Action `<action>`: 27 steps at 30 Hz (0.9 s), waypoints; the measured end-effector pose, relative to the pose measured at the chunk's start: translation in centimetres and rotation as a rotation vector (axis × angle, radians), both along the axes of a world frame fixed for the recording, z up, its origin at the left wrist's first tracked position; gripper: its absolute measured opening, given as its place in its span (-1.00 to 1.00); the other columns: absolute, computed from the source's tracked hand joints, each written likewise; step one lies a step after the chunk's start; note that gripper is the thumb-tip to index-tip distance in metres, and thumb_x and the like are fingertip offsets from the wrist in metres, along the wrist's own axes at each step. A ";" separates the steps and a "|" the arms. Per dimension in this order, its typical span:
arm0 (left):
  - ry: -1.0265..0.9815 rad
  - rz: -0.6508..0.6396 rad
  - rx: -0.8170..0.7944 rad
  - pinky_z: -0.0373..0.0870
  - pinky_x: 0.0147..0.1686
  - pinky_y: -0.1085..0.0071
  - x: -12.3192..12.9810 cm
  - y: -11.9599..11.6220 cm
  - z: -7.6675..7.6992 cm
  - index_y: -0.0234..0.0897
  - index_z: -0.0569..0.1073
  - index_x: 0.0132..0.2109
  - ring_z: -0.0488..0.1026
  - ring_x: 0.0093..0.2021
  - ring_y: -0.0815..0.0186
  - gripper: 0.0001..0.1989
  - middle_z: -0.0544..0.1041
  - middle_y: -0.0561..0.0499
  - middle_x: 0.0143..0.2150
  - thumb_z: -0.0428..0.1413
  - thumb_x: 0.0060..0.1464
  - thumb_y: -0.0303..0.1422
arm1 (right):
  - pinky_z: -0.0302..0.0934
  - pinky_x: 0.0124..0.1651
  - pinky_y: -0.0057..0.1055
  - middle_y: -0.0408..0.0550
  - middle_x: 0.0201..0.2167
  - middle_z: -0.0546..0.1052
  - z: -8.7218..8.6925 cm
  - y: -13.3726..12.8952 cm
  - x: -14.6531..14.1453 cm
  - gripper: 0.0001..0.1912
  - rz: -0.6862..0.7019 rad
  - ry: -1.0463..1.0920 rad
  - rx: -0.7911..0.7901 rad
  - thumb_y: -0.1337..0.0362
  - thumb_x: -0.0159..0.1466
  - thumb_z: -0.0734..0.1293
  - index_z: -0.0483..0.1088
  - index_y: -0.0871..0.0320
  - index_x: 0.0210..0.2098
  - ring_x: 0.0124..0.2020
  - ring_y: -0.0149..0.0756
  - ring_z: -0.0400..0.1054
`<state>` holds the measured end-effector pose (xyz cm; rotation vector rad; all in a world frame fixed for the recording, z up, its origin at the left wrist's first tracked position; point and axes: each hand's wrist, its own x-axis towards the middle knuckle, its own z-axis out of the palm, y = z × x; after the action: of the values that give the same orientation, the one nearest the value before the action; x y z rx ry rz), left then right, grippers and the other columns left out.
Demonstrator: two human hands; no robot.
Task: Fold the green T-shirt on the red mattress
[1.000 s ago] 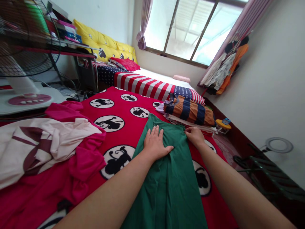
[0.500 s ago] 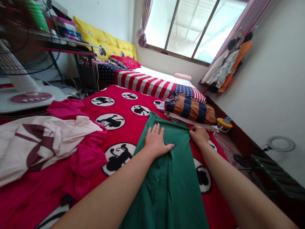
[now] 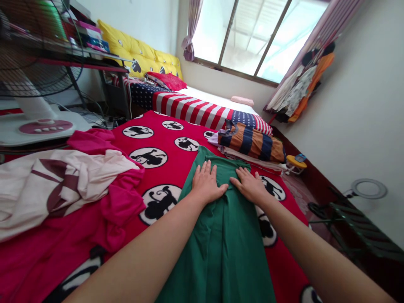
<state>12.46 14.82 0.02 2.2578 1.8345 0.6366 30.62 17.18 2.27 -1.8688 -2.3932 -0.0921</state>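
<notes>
A green garment lies lengthwise in front of me on a red blanket with black-and-white round prints. My left hand rests flat on its upper part, fingers spread. On the upper right part lies my right hand, palm down with its fingers stretched out. Both hands press on the cloth and grip nothing. The far edge of the garment shows just beyond my fingertips, with small wrinkles between the hands. Its near end runs out of view at the bottom.
A crumpled pink and cream garment lies at the left, below a white fan. Folded clothes with an orange and navy striped shirt on top sit at the far right. Beyond are a yellow stool and a dark green folding chair.
My right hand has let go of the garment's upper right edge and moved left to lie flat on the cloth. My left hand stays nearly in place.
</notes>
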 end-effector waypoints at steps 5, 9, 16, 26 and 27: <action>-0.023 -0.008 -0.030 -0.24 0.33 0.14 -0.2 0.1 0.4 -0.44 0.08 0.33 -0.15 0.40 0.14 -0.24 -0.06 -0.20 0.40 -0.09 0.11 -0.05 | -0.27 0.31 0.11 -0.02 0.30 0.18 1.2 1.8 -3.9 -0.50 0.252 0.124 0.040 0.07 0.40 -0.01 0.15 0.05 0.26 0.34 -0.16 -0.04; -0.044 -0.005 -0.048 -0.19 0.34 0.20 -0.5 0.2 0.8 -0.46 0.08 0.33 -0.09 0.39 0.22 -0.38 -0.02 -0.15 0.40 -0.16 0.13 -0.37 | -0.21 0.31 0.06 -0.06 0.37 -0.02 -0.9 3.0 -4.9 -0.45 0.185 0.108 -0.067 0.09 0.40 0.01 0.00 0.06 0.33 0.38 -0.18 -0.19; -0.105 -0.035 -0.052 -0.16 0.33 0.19 -1.1 0.7 0.6 -0.46 0.08 0.33 -0.07 0.38 0.16 -0.38 0.01 -0.20 0.39 -0.08 0.14 -0.38 | -0.08 0.28 0.04 0.11 0.31 0.14 -1.1 0.7 -4.5 -0.52 0.149 0.225 0.097 0.16 0.36 0.13 0.22 0.20 0.21 0.33 -0.10 -0.04; -0.595 -0.035 0.170 0.17 0.23 0.29 -2.2 1.8 0.2 -0.48 0.32 0.17 0.31 0.19 0.17 -0.52 0.39 -0.26 0.16 0.02 0.08 -0.50 | 0.05 0.26 -0.04 0.09 0.26 0.23 -0.2 -15.5 -1.6 -0.63 0.357 0.336 0.040 0.23 0.31 0.23 0.30 0.11 0.11 0.24 -0.12 0.15; -0.587 -0.046 0.166 0.18 0.22 0.28 -2.2 1.6 0.4 -0.46 0.34 0.15 0.31 0.18 0.16 -0.52 0.40 -0.25 0.14 0.03 0.05 -0.53 | 0.06 0.26 -0.04 0.08 0.25 0.24 -0.2 -16.8 -1.0 -0.64 0.367 0.341 0.045 0.25 0.32 0.22 0.30 0.10 0.10 0.23 -0.13 0.16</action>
<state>10.27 16.43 0.40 1.9007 1.4754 1.3143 29.59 0.36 2.05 -1.2734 -2.4132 0.1848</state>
